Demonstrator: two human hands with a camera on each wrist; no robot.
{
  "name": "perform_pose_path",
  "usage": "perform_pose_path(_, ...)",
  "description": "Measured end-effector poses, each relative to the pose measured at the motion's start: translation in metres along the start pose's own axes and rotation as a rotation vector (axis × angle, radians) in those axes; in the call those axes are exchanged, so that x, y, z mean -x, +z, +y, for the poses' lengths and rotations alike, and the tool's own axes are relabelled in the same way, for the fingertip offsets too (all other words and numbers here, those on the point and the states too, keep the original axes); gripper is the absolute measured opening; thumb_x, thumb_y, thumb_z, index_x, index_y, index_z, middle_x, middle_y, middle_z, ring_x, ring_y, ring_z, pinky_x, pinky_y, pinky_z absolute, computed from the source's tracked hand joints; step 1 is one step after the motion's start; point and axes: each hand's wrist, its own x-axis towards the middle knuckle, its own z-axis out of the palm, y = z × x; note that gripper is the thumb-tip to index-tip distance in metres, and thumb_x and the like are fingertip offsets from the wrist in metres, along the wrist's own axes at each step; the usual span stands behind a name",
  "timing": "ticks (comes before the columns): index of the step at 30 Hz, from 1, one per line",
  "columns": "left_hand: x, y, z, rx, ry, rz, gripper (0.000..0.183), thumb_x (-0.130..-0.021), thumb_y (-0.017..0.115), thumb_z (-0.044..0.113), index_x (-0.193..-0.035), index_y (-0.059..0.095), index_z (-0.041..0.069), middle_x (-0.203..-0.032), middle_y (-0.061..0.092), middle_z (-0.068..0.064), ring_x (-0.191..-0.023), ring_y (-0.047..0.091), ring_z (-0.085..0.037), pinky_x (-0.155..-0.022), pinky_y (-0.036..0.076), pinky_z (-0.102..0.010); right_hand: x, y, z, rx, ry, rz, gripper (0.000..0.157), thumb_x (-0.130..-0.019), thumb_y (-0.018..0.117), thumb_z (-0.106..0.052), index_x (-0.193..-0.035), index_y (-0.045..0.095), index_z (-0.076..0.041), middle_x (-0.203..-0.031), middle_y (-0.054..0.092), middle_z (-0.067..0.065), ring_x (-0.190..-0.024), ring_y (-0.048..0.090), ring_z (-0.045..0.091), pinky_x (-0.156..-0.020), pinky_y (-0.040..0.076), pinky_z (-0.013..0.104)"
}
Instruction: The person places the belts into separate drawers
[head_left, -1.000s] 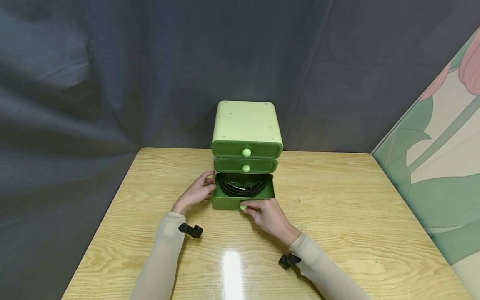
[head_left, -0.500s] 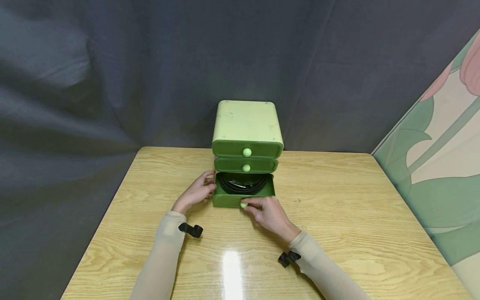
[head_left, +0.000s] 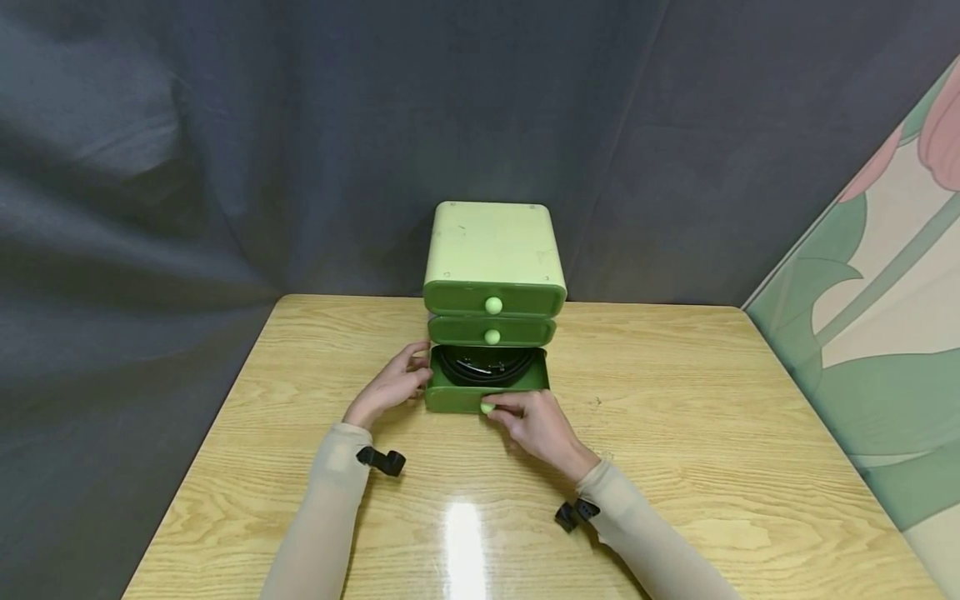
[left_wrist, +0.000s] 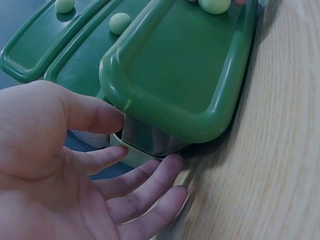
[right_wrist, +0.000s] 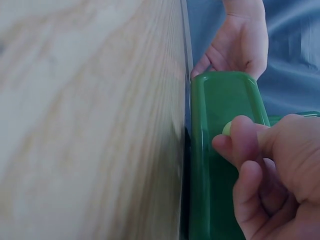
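A small cabinet (head_left: 495, 242) with a pale green top and dark green drawer fronts stands on the table. Its bottom drawer (head_left: 453, 402) is pulled out, and a coiled black cable or belt (head_left: 487, 377) lies inside. My right hand (head_left: 542, 427) pinches the light green round knob (head_left: 487, 407) of that drawer between thumb and finger. At the left side of the drawer is my left hand (head_left: 390, 387), fingers loosely spread, thumb and fingertips right at the cabinet's side in the left wrist view. The middle drawer (head_left: 453, 331) and top drawer (head_left: 457, 297) sit above.
The wooden table (head_left: 675, 417) extends on both sides of the cabinet. Behind it hangs a dark grey-blue curtain (head_left: 360, 150). A flower-patterned panel (head_left: 900, 292) slants along the right edge. Each sleeve carries a black wrist camera, the left camera (head_left: 393, 462) and the right camera (head_left: 567, 517).
The bottom drawer has slid slightly inward, away from me, with my right hand still on its knob. My left hand has stayed in place.
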Motion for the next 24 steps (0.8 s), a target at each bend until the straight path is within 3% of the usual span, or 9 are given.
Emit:
perform_pose_path(4,0.0006,0.0002,0.0008,0.000,0.002,0.002,0.064,-0.110,0.048,0.016,-0.169,0.024,0.009,-0.165,0.039,-0.029,-0.120,0.063,-0.035,-0.089,0.053,-0.038,0.0002,-0.0003,0.0006,-0.013,0.001,-0.001,0.023,-0.098,0.078,-0.014,-0.120,0.083,-0.015,-0.078,0.081,0.005,-0.040,0.059,0.005,-0.042,0.045,0.022)
perform_pose_path(24,0.0006,0.0023,0.0015,0.001,0.005,0.022,0.063,-0.110,0.048,0.015,-0.168,0.026,0.006,-0.161,0.044,-0.029,-0.113,0.062,-0.028,-0.089,0.054,-0.036,-0.0041,-0.0009,0.0037,-0.019,0.034,0.007,0.023,-0.098,0.078,-0.015,-0.121,0.083,-0.016,-0.099,0.084,0.008,-0.039,0.059,0.004,-0.040,0.046,0.022)
